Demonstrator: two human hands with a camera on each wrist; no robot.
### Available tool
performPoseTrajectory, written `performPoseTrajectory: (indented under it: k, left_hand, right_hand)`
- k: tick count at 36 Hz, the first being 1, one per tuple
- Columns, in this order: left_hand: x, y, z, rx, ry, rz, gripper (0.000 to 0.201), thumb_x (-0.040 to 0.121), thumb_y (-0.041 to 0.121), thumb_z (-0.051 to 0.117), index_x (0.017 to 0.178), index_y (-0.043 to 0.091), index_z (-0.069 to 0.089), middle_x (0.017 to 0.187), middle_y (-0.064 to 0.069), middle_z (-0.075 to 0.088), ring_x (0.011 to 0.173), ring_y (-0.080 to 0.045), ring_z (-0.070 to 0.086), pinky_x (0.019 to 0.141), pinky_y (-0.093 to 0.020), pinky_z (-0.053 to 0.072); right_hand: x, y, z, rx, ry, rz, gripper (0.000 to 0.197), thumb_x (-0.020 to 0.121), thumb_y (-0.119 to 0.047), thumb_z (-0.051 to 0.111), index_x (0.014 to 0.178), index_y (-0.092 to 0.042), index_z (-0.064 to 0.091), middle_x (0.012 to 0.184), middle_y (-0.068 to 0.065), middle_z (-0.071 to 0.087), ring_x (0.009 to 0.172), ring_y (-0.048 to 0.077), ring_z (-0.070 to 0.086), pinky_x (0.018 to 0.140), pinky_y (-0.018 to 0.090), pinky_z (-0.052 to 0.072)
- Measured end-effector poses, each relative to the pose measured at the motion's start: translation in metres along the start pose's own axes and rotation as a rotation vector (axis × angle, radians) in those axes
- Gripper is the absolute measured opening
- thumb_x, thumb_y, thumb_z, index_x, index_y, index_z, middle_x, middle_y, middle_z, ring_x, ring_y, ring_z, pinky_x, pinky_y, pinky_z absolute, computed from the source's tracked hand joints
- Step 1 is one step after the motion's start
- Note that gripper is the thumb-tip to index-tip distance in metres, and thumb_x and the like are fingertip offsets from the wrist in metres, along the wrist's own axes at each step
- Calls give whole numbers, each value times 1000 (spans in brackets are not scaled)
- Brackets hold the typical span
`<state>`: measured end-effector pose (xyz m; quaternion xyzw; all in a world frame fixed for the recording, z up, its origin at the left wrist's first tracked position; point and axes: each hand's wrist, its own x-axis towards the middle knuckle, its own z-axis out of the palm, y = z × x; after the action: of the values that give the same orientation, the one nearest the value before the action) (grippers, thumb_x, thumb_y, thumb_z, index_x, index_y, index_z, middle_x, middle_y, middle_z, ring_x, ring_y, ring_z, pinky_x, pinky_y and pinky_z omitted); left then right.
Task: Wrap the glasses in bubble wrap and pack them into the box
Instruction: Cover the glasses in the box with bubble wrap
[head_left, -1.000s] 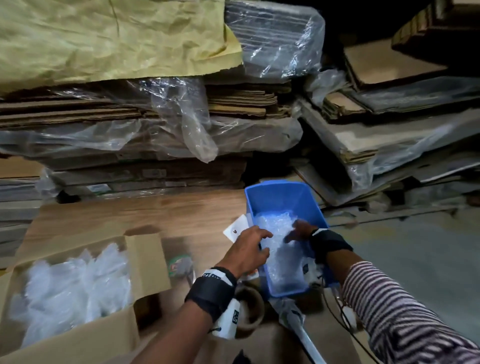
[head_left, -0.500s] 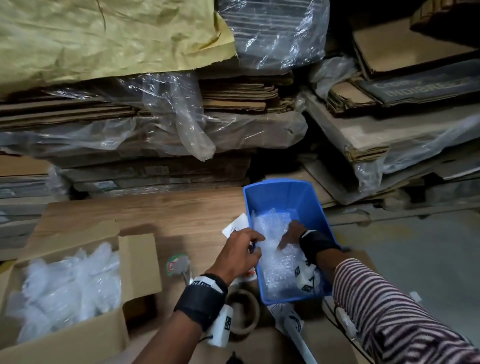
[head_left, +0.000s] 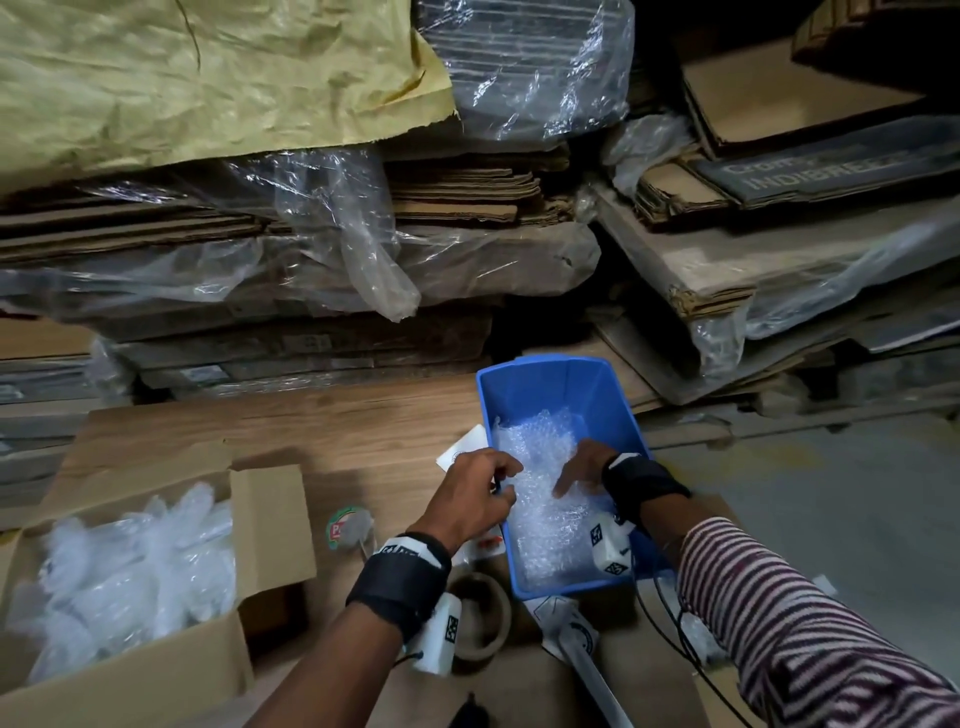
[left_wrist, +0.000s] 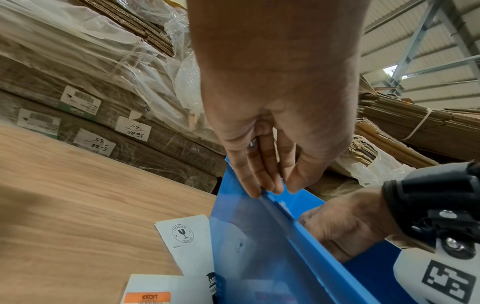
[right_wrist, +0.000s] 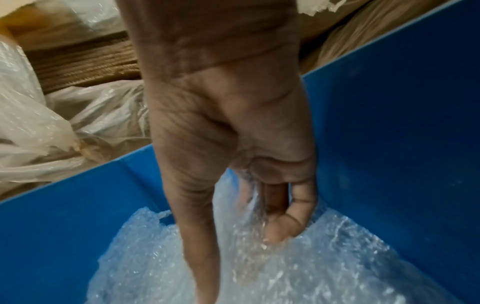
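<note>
The left hand (head_left: 475, 496) grips the left rim of the blue bin (head_left: 563, 384), with fingers (left_wrist: 255, 176) on the outer wall and thumb inside. The right hand (head_left: 582, 467) is inside the bin, fingers curled into and gripping the bubble wrap (head_left: 545, 499) that fills the bin floor. The open cardboard box (head_left: 270, 519) stands well to the left on the wooden table (head_left: 311, 421), holding wrapped bundles (head_left: 140, 566).
</note>
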<state>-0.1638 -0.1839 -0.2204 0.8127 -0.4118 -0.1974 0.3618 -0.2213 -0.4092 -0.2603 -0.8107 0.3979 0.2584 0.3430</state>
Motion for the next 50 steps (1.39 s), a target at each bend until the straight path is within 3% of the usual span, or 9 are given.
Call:
performPoseTrajectory:
  k: [8, 14, 25, 29, 36, 38, 41, 45, 50]
  left_hand:
    - [1, 2, -2, 8, -16, 1, 30, 85, 5, 69, 114, 11, 74, 106, -1, 71, 91, -15, 65, 84, -25, 54]
    - [4, 10, -19, -36, -25, 78, 53, 83, 14, 71, 134, 20, 60, 120, 1, 60, 102, -14, 59, 89, -25, 49]
    - [41, 82, -78, 201, -61, 351, 152, 51, 58, 96, 164, 34, -4, 169, 2, 17, 154, -30, 11, 123, -52, 15]
    - [40, 93, -86, 136, -229, 333, 164, 49, 49, 100, 159, 40, -22, 160, 5, 40, 150, -23, 21, 120, -47, 14]
    - [27, 72, -87, -140, -332, 168, 147, 62, 26, 100, 162, 40, -7, 126, -6, 63, 120, -16, 59, 97, -19, 48]
    - [27, 65, -86, -162, -336, 119, 145, 59, 35, 100, 162, 43, -2, 124, -8, 64, 118, -16, 62, 100, -26, 51]
    - [30, 52, -82, -151, -329, 70, 137, 51, 54, 95, 162, 37, 18, 85, -7, 62, 75, -11, 57, 70, -35, 55]
    - [21, 49, -90, -129, -330, 107, 73, 64, 48, 95, 128, 31, 66, 86, -1, 71, 73, -5, 59, 71, -42, 56]
    - [6, 42, -108, -169, -338, 97, 37, 66, 44, 91, 93, 25, 75, 81, -4, 69, 81, -21, 66, 73, -43, 51]
  right_hand:
    - [-18, -3, -5, -110, -108, -25, 32, 73, -6, 88, 80, -8, 57, 71, 8, 59, 54, 17, 52, 45, 21, 40]
    - [-50, -16, -41, -78, -37, -153, 52, 67, -26, 91, 110, -20, 63, 111, 3, 68, 102, 19, 65, 96, 37, 55]
    - [-151, -65, -93, -286, -64, -446, 19, 76, -20, 85, 88, -10, 74, 85, 6, 74, 78, 19, 68, 83, 41, 56]
    - [-173, -79, -91, -446, -54, -536, 32, 77, -25, 88, 98, -23, 64, 88, -12, 64, 86, 10, 61, 66, 5, 42]
    - [-175, -81, -86, -506, 36, -583, 46, 62, -47, 94, 78, -27, 57, 76, -10, 60, 70, 6, 57, 61, 21, 45]
    - [-172, -79, -84, -441, 55, -627, 53, 53, -56, 95, 90, -32, 65, 86, -13, 70, 82, 5, 65, 78, 28, 55]
    - [-174, -77, -83, -416, 47, -656, 55, 53, -56, 94, 95, -30, 70, 91, -12, 74, 85, 4, 68, 84, 33, 57]
    - [-185, -78, -85, -411, 25, -664, 44, 59, -52, 94, 79, -21, 71, 78, -7, 75, 68, 7, 67, 73, 35, 55]
    - [-189, -76, -83, -398, -42, -628, 43, 61, -49, 95, 86, -25, 71, 86, -11, 76, 78, 6, 71, 77, 29, 57]
